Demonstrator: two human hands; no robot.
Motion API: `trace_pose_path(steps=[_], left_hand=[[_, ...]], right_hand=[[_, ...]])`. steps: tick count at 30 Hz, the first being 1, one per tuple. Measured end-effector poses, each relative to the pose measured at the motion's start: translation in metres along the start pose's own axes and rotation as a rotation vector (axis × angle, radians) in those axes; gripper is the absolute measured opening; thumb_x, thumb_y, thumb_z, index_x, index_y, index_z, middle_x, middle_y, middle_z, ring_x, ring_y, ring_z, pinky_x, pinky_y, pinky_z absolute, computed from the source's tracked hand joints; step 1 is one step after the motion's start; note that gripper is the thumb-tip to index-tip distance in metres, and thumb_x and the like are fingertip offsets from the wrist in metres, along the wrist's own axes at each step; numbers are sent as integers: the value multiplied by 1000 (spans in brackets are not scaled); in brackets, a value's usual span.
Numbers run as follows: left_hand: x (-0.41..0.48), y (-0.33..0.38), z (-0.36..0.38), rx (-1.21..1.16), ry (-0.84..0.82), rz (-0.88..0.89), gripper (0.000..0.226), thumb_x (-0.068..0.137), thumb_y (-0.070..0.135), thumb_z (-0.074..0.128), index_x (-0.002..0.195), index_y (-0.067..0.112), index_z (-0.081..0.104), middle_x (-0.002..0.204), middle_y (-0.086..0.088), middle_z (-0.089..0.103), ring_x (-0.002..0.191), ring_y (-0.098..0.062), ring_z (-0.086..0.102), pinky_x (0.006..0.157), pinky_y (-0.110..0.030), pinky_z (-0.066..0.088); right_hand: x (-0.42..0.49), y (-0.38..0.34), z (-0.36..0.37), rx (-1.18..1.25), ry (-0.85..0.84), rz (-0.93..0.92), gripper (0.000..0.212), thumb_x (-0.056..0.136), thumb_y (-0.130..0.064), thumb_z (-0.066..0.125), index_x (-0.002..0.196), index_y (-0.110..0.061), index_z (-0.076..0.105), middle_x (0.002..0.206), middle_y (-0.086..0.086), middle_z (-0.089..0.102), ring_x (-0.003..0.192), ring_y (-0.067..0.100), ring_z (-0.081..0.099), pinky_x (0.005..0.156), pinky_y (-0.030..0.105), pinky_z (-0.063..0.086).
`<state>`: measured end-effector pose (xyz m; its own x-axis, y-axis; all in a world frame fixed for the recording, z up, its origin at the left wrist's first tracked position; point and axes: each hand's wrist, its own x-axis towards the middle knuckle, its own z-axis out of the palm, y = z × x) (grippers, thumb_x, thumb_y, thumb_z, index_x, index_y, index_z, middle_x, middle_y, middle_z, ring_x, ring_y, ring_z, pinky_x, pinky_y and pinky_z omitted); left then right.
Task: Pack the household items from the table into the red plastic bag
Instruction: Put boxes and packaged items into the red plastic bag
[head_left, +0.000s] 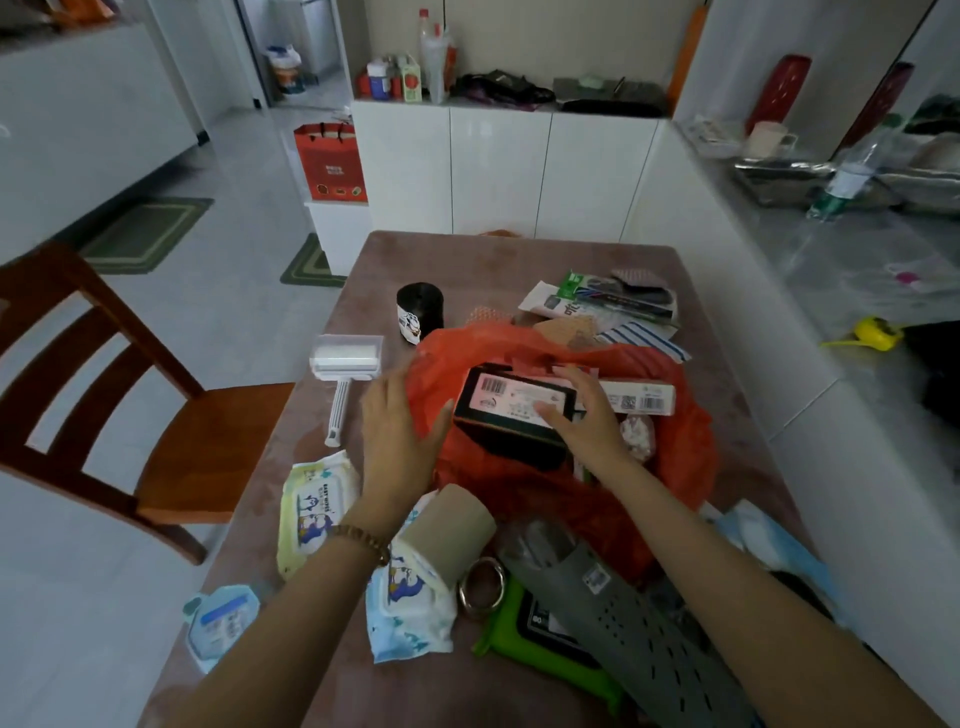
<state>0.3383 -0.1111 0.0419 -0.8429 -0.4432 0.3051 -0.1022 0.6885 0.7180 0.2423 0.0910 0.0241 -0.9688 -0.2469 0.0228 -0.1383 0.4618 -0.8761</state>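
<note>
Grey perforated plastic, a long curved tray, lies at the near edge of the table across a green-rimmed packet, with a metal ring just beside it. To their left sit a cardboard tube, a soft blue-and-white wipes pack, a pale yellow wipes pack and a small blue-lidded pack close to the table's left edge. Little bare tabletop is left near the person; the pinkish surface shows mostly along the left side and at the far end.

At the middle the red plastic bag lies crumpled and open. The left hand is spread flat, fingers apart, against the bag's left side and grips nothing. The right hand is open too, its palm resting on a dark box with a barcode label that sits in the bag's mouth. A long white carton lies in the bag beside it, partly under the hand.

Left of the bag is a white lint roller in a clear cover; beyond it a black roll stands upright. Flat packets and a striped cloth overlap at the far right. A wooden chair stands at the left edge, and white glossy cabinets close off the far end.
</note>
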Motion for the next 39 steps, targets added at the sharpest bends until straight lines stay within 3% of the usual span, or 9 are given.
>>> trace_pose_path(steps=[4,8,12,25,29,32,33,36,39], left_hand=[[-37,11,9,86,39,262,74,78,40,70,140,18,37,139,-9,40,131,-20,32,109,-35,25],[-53,9,28,88,-93,229,80,77,48,67,143,20,31,146,-10,34,136,-28,29,115,-46,24],[-57,10,39,116,-137,223,81,76,52,64,141,13,35,144,-12,36,135,-31,32,111,-52,31],[-40,19,42,145,-135,227,90,71,64,57,141,11,37,141,-13,39,133,-31,33,113,-50,27],[-20,21,37,152,-70,198,90,71,62,61,141,13,35,142,-14,39,135,-33,32,114,-53,22],[4,26,30,212,7,161,86,75,47,71,143,12,33,144,-14,37,139,-32,28,118,-51,14],[13,27,27,244,20,122,87,76,43,72,145,12,30,145,-15,35,139,-33,26,119,-49,13],[45,26,18,216,-58,-129,76,80,33,70,141,11,31,143,-19,36,130,-37,39,108,-48,33],[74,29,6,4,-225,-247,21,91,27,57,93,6,54,93,-15,62,74,-26,59,62,-29,47]], right_hand=[[-67,14,-28,5,-52,-111,47,82,-29,71,123,-32,49,138,-10,43,131,5,38,109,27,33],[-127,51,-50,-93,-460,208,70,71,-51,73,132,-35,43,138,-13,40,127,6,41,103,24,36],[-152,74,-57,-153,-606,360,98,57,-65,72,139,-32,29,134,-12,40,119,6,46,100,25,43],[-133,45,-69,-72,-612,399,73,74,-33,79,133,-27,37,126,-6,50,111,12,54,92,25,49],[-116,9,-105,220,-548,464,66,67,-30,81,121,-32,44,112,-9,61,99,10,63,76,22,55],[-92,-7,-117,521,-454,551,77,43,-54,87,107,-19,62,85,1,75,73,16,73,59,28,57],[-83,-13,-117,635,-420,606,69,50,-58,82,100,-14,66,76,5,74,64,18,72,55,28,57],[-56,-24,-107,832,-311,736,50,83,-53,57,94,-5,67,65,11,70,50,22,67,49,29,56],[-30,-27,-78,852,-206,766,60,76,-47,68,118,-5,59,72,12,69,53,23,68,50,30,55]])
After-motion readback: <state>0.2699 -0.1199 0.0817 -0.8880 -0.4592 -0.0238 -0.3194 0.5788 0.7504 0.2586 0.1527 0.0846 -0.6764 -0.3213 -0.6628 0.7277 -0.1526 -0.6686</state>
